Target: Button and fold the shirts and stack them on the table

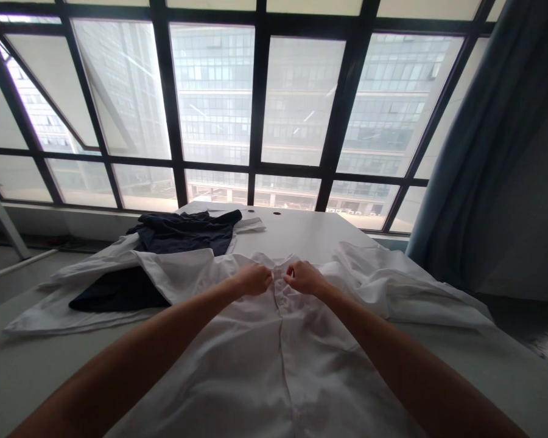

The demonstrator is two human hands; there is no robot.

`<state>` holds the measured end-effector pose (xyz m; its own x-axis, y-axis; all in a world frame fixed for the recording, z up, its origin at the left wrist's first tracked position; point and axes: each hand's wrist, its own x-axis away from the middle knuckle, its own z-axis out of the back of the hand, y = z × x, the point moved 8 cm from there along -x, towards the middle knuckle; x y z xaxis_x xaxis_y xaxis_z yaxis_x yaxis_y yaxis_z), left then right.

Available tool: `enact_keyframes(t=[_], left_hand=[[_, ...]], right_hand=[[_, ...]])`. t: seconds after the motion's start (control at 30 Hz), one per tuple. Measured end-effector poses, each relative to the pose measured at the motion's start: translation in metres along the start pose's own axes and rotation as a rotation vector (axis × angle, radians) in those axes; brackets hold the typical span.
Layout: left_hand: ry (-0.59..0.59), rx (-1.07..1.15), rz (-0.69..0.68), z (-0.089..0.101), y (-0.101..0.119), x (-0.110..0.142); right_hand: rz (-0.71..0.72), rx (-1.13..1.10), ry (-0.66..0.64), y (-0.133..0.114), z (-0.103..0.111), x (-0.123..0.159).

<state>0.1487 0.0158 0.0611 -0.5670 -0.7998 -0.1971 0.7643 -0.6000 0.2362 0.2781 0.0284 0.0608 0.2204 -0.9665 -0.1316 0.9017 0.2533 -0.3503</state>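
Note:
A white button-front shirt lies spread on the table with its collar end away from me and its front opening running down the middle. My left hand is closed on the left side of the opening near the collar. Across from it, my right hand pinches the right edge of the same opening, thumb and finger curled together. A narrow strip of placket shows between the two hands. Whether a button sits in the fingers is too small to tell.
Dark clothing is heaped at the back left, and a black piece shows among white folds nearer me. A white sleeve spreads to the right over the white table. Windows stand behind; a blue-grey curtain hangs at right.

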Motion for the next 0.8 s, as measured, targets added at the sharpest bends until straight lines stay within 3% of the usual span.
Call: enact_keyframes(t=[0.07, 0.1, 0.17, 0.33, 0.43, 0.6, 0.8], left_hand=[[0.109, -0.096, -0.007, 0.014, -0.002, -0.012], [0.149, -0.157, -0.04, 0.017, -0.002, -0.017], [0.182, -0.261, -0.117, 0.014, 0.0, -0.028], [0.064, -0.3, -0.122, -0.009, -0.01, -0.051], [0.069, -0.242, -0.073, -0.012, -0.016, -0.057], [0.197, -0.006, 0.03, -0.01, -0.025, -0.053], [0.322, 0.18, 0.043, -0.009, -0.022, -0.042]], right_hand=[[0.121, 0.143, 0.205, -0.014, 0.019, -0.008], [0.17, 0.178, 0.225, -0.019, 0.019, -0.012], [0.206, 0.21, 0.166, -0.021, 0.01, -0.02], [0.136, 0.246, 0.136, -0.004, -0.005, -0.028], [0.181, 0.196, 0.166, -0.001, -0.007, -0.019], [0.201, 0.107, 0.226, 0.006, -0.008, -0.008], [0.231, 0.051, 0.268, 0.007, -0.01, -0.008]])
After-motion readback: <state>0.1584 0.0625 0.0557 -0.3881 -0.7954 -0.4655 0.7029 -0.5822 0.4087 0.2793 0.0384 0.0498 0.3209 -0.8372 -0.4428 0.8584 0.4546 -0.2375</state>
